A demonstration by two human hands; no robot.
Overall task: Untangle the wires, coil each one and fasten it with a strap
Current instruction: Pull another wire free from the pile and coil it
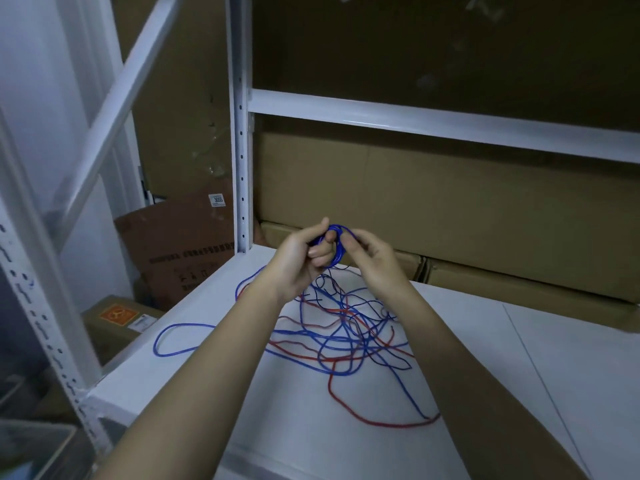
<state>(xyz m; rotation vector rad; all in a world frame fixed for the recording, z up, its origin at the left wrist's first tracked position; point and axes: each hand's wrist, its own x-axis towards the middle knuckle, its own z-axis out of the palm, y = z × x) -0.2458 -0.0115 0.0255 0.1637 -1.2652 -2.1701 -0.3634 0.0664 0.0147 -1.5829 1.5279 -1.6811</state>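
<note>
A small coil of blue wire is held up above the white shelf. My left hand grips the coil with curled fingers. My right hand pinches the coil's right side. From the coil a blue strand drops into a loose tangle of blue and red wires spread on the shelf below my forearms. One blue loop lies off to the left near the shelf edge. A red wire curves toward the front. I see no strap.
Cardboard boxes stand along the back of the shelf. A white rack upright rises at the back left and a crossbeam spans above. More boxes sit on the floor to the left.
</note>
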